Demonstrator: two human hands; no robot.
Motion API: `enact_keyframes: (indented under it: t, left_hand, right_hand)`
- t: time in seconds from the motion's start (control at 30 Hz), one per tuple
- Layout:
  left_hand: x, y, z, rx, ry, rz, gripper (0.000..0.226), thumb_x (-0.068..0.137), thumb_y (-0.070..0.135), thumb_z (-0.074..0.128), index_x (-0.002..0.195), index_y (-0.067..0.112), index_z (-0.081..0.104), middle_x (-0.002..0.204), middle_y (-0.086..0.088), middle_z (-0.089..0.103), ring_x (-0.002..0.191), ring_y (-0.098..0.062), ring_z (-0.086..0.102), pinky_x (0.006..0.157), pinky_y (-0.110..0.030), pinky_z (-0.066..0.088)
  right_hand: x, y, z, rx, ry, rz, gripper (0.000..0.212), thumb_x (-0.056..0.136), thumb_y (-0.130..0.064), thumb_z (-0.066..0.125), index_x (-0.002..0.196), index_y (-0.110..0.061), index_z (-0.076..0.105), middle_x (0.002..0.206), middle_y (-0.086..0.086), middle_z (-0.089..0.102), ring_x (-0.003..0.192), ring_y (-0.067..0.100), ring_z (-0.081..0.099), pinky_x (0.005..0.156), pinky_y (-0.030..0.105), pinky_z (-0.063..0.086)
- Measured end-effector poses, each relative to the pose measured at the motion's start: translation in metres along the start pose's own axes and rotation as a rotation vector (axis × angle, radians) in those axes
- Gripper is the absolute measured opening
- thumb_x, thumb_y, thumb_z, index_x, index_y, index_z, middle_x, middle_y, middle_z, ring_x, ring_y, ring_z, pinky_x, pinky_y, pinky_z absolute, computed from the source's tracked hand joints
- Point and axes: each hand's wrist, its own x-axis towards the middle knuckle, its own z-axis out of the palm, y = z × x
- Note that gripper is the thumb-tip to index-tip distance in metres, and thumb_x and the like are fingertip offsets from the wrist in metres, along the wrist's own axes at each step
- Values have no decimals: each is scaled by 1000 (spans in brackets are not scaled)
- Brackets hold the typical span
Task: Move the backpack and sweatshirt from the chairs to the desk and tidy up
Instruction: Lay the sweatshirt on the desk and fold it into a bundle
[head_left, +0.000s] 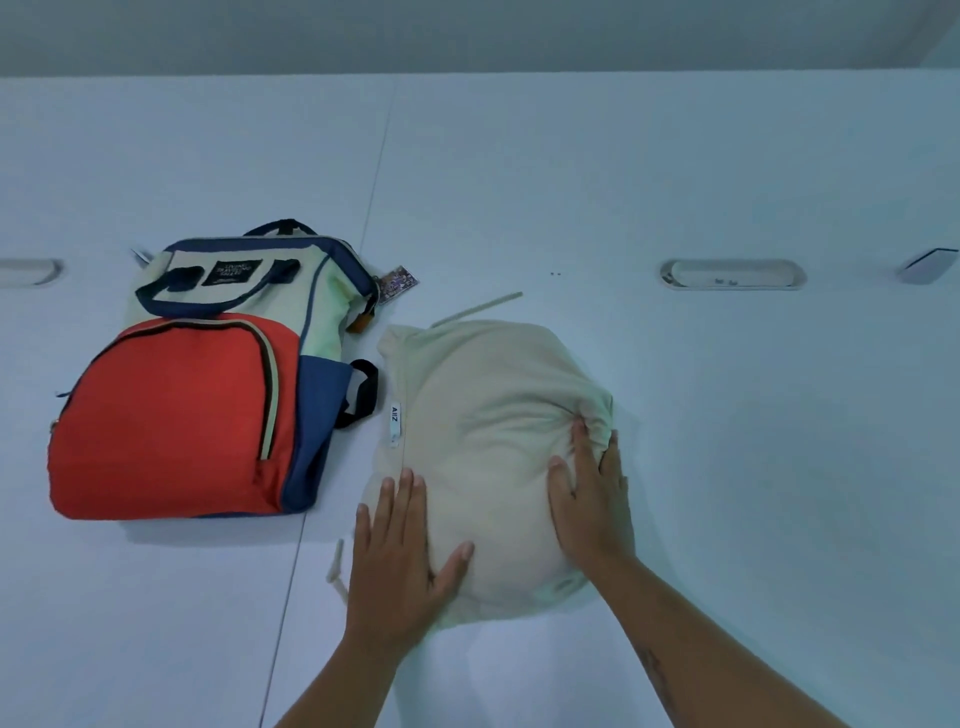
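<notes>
Our left hand (400, 545) and right hand (592, 499) lie flat, fingers straight, pressing either side of the folded sweatshirt (488, 426) on the desk (753, 493), seemingly to smooth the bundle into a neat shape, while the backpack (182, 405) rests flat just left of our left hand.

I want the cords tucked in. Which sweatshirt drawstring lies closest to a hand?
The near drawstring, just left of the left hand; the far drawstring pokes out from the sweatshirt's far edge, well beyond the right hand.
</notes>
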Motion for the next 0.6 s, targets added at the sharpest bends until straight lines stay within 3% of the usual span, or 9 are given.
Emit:
enact_keyframes:
  t: [0.23,0.4,0.5,0.6]
  left_hand:
    - [70,-21,-18,144,-11,-4,95,88,75,18,157,10,16,164,-5,17,152,-25,12,122,-49,11]
    - [72,-19,-27,127,-49,-44,95,85,76,14,158,16,8,166,-1,7,153,-26,4,122,-46,7]
    - [42,-25,-20,75,-39,-97,89,90,74,17,158,20,0,167,0,-1,153,-25,-3,123,-48,5]
    - [-1,-37,-6,78,-24,-145,88,92,69,26,158,17,2,166,-8,-1,152,-34,1,122,-52,10]
  right_hand:
    - [48,-37,3,-16,-58,28,62,98,-48,30,154,-37,4,163,13,-2,149,29,9,120,47,9]
    - [42,-28,-3,116,-35,-45,61,98,-52,31,153,-40,5,164,4,4,148,25,15,118,46,20]
    - [4,-2,-1,196,-2,-95,66,97,-58,23,154,-32,1,163,-3,11,148,17,15,119,40,18]
    - [-35,34,12,-41,20,-145,71,95,-55,14,155,-18,11,162,1,17,149,17,10,122,37,9]
